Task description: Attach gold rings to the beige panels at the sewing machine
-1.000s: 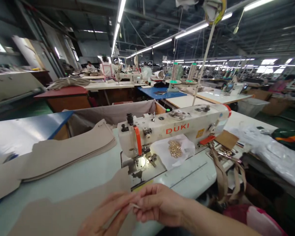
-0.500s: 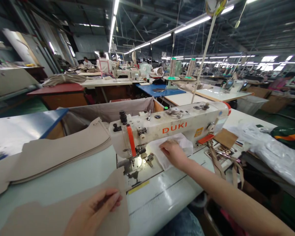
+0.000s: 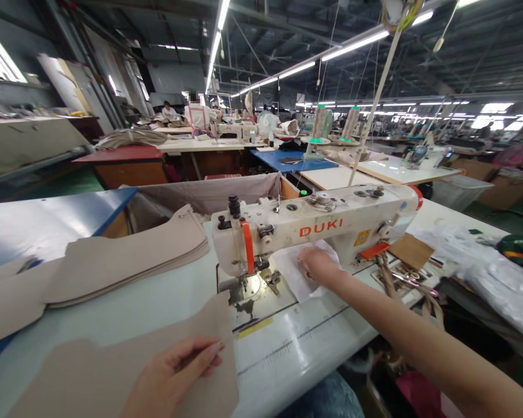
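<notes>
Pinching the fabric piece [image 3: 113, 371] at its 3 o'clock edge, left hand [image 3: 174, 377] fingers clamp it; right hand [image 3: 316, 264] on white paper [image 3: 290, 273], 1 o'clock, grip unclear.

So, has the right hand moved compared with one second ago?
Yes. The right hand went from the near edge of the table, beside the left hand, forward onto the white bag under the sewing machine arm.

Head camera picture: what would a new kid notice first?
The white sewing machine with orange DUKI letters sits in the middle. The right hand reaches under its arm onto a white sheet, while the left hand rests on a beige cut fabric piece at the near edge. A stack of beige fabric pieces lies left.
</notes>
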`<state>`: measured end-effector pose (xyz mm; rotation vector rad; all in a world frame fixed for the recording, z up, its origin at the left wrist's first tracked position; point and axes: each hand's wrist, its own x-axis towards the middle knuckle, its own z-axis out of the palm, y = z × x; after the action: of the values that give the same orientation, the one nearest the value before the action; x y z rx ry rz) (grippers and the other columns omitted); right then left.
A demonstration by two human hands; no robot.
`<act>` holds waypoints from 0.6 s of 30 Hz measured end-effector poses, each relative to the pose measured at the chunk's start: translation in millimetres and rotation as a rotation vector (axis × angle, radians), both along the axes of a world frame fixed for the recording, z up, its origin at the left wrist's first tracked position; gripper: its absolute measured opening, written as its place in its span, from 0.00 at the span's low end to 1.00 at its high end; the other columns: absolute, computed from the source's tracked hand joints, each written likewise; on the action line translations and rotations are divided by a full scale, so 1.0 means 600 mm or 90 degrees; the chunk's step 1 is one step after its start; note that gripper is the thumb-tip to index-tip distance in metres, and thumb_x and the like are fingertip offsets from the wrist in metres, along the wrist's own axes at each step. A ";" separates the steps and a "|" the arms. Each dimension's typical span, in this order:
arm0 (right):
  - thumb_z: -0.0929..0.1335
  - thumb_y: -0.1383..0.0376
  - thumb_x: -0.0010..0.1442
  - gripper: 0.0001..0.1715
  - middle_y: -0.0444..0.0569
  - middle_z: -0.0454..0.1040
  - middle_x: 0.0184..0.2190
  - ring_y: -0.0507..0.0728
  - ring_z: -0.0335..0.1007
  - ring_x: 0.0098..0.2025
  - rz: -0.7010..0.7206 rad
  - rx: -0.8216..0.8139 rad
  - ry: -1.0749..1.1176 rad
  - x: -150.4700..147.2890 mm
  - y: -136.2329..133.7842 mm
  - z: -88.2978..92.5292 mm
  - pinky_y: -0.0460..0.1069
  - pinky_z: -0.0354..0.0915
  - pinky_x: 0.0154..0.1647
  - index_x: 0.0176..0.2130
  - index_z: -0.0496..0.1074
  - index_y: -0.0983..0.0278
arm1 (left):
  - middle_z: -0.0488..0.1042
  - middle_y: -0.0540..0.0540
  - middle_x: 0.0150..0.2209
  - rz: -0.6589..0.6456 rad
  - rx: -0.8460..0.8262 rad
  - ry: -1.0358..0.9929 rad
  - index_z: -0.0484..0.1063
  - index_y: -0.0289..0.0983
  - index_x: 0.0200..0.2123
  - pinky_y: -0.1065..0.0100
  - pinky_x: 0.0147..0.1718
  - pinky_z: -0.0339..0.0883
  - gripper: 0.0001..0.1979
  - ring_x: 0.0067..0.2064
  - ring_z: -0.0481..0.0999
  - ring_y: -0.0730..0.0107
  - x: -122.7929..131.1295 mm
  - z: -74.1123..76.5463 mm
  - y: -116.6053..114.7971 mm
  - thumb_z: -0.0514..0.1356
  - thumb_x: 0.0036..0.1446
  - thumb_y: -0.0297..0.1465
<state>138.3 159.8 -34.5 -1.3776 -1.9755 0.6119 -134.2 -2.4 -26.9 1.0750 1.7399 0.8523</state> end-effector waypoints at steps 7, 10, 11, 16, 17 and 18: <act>0.70 0.62 0.56 0.08 0.47 0.76 0.30 0.53 0.73 0.32 0.107 -0.179 0.148 -0.032 -0.061 0.010 0.48 0.69 0.35 0.33 0.74 0.66 | 0.81 0.47 0.26 0.015 0.027 -0.057 0.80 0.39 0.28 0.66 0.34 0.72 0.17 0.32 0.79 0.60 0.014 0.014 -0.016 0.63 0.37 0.45; 0.75 0.61 0.46 0.13 0.45 0.78 0.30 0.53 0.75 0.33 0.152 -0.421 0.406 -0.056 -0.119 0.018 0.46 0.69 0.35 0.32 0.75 0.64 | 0.80 0.48 0.24 0.017 0.055 -0.094 0.79 0.39 0.28 0.68 0.33 0.72 0.14 0.30 0.78 0.63 0.037 0.033 -0.020 0.62 0.41 0.41; 0.77 0.61 0.43 0.14 0.45 0.78 0.30 0.52 0.75 0.33 0.152 -0.496 0.487 -0.065 -0.137 0.021 0.45 0.69 0.35 0.32 0.75 0.64 | 0.80 0.48 0.24 0.020 0.067 -0.107 0.78 0.38 0.28 0.68 0.32 0.72 0.13 0.29 0.78 0.64 0.045 0.038 -0.023 0.62 0.41 0.40; 0.78 0.64 0.40 0.13 0.46 0.79 0.31 0.50 0.75 0.34 0.143 -0.600 0.670 -0.109 -0.197 0.020 0.42 0.68 0.35 0.28 0.75 0.65 | 0.79 0.49 0.24 0.031 0.150 -0.127 0.78 0.39 0.28 0.70 0.30 0.72 0.09 0.29 0.78 0.65 0.074 0.040 -0.044 0.61 0.46 0.36; 0.79 0.64 0.40 0.14 0.46 0.79 0.32 0.51 0.75 0.35 0.139 -0.601 0.686 -0.116 -0.204 0.018 0.42 0.68 0.34 0.27 0.75 0.65 | 0.79 0.49 0.25 0.038 0.172 -0.113 0.78 0.39 0.28 0.70 0.30 0.72 0.08 0.29 0.78 0.65 0.076 0.036 -0.050 0.61 0.47 0.36; 0.79 0.64 0.39 0.14 0.46 0.79 0.32 0.51 0.75 0.35 0.134 -0.603 0.698 -0.123 -0.210 0.015 0.42 0.68 0.34 0.26 0.75 0.64 | 0.79 0.49 0.25 0.046 0.194 -0.091 0.78 0.40 0.28 0.71 0.31 0.72 0.08 0.29 0.78 0.65 0.078 0.032 -0.055 0.61 0.47 0.35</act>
<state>64.4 33.6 -25.5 -0.8757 -0.8941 2.0358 -87.2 -35.2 -7.7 1.1211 1.5696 1.2391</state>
